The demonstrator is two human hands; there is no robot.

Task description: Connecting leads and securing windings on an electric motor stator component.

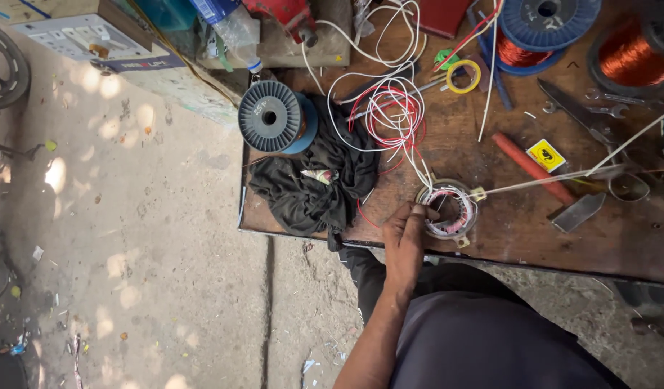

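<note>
The small round motor stator with pale pink-taped copper windings lies near the front edge of the worn brown wooden workbench, lower centre of the frame. One hand, reaching up from below, seemingly the person's left, has its fingers closed on the stator's left rim; the other hand is out of view. Judging by this, the step in hand is steadying the stator while its leads are handled; any next move calls for a firm hold and keeping the tangled white and red wires above it clear. To the left lies a crumpled black cloth, with a grey plastic wire spool at upper left. A red-handled hammer lies to the right. No open container shows its contents.
</note>
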